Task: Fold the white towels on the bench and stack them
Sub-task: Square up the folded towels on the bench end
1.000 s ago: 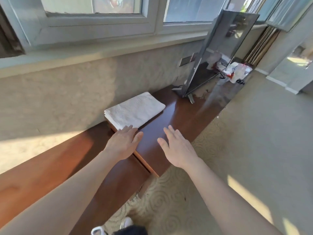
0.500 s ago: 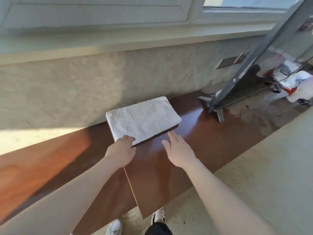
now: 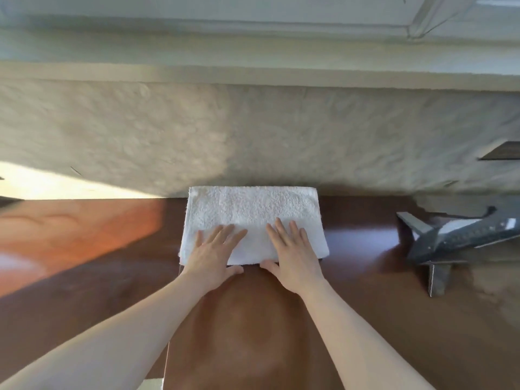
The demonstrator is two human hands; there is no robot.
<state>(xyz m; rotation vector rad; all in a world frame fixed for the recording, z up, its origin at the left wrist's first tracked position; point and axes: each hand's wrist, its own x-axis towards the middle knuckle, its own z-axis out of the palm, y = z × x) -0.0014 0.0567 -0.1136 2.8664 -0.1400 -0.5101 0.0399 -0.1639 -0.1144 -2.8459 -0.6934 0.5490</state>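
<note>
A white towel [image 3: 253, 218], folded into a neat rectangle, lies on the bench [image 3: 365, 319] with its far edge against the wall [image 3: 253, 130]. Both hands rest on the towel's near half. The left hand [image 3: 212, 253] lies flat with fingers straight and spread, its thumb at the towel's near edge. The right hand [image 3: 292, 254] lies flat just beside it, fingers straight, thumb also along the near edge. Neither hand grips anything; they only press down on the cloth. To the right of the towel, well apart from it, stands a dark stand foot [image 3: 439, 243].

The towel looks like thick terry: soft, light and limp, so it should sag if lifted by one point and its layers may slip apart. The bench is glossy, so the towel will likely slide when pushed. It seems best taken at the two near corners or along the near edge, thumbs under and fingers on top, keeping the layers pinched together. Whether it is one towel or several stacked cannot be told from here.
</note>
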